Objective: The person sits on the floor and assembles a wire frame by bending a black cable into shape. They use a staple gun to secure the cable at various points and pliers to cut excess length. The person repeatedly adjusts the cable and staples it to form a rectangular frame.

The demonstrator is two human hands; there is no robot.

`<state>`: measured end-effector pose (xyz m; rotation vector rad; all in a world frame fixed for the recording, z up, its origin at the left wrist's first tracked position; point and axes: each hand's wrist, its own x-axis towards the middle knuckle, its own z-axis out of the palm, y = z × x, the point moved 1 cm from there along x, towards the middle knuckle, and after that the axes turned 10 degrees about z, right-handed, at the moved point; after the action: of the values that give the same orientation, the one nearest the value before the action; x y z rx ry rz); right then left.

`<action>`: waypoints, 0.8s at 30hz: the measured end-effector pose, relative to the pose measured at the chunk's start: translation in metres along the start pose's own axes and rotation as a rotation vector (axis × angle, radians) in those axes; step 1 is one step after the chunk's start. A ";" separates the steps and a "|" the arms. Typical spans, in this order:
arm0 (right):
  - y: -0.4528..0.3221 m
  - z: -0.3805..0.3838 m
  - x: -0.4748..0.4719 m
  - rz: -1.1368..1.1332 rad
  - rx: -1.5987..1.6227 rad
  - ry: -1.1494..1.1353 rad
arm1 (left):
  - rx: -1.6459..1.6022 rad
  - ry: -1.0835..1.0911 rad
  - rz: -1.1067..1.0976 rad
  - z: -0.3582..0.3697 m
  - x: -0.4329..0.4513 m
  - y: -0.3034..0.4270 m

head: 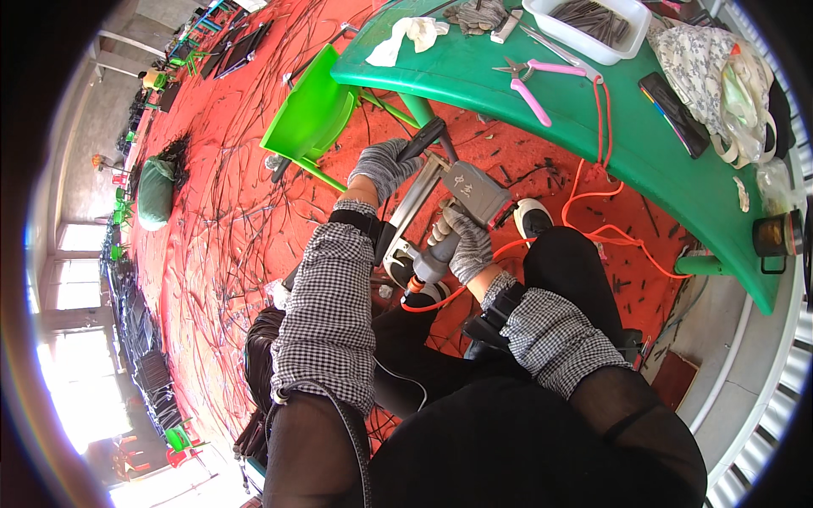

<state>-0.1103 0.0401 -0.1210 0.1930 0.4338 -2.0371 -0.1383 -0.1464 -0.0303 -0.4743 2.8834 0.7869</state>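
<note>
My right hand (465, 244), in a grey knitted glove, grips the handle of a pneumatic nail or staple gun (475, 188). An orange-red air hose (438, 303) runs from the fitting at the base of its handle. Up and to the left, my left hand (383, 166), gloved alike, closes on a short black strip (422, 141) close to the gun's nose. The gun's long metal magazine (413, 202) slants down between my two hands. Below it are my dark shoes with white soles, partly hidden by the tool.
A green plastic table (641, 143) bears pink-handled snips (524, 79), long scissors (559, 49), a white tub (619, 56) of dark strips, a glove, a cloth bag and a jar. A green chair (311, 108) stands at the left. Black strands and scraps litter the red floor covering (222, 209).
</note>
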 end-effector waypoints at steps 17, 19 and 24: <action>-0.079 0.030 -0.065 -0.403 -0.524 0.089 | -0.215 0.023 -0.036 -0.005 -0.012 0.007; -0.115 0.051 -0.077 -0.676 -0.889 0.156 | -0.240 0.039 -0.010 -0.005 -0.015 0.008; -0.205 0.122 -0.150 -0.837 -0.936 0.057 | -0.200 0.037 0.073 0.001 -0.022 0.005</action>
<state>-0.2109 0.2044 0.0837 -0.5973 1.6461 -2.3492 -0.1188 -0.1357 -0.0248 -0.4088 2.8844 1.0959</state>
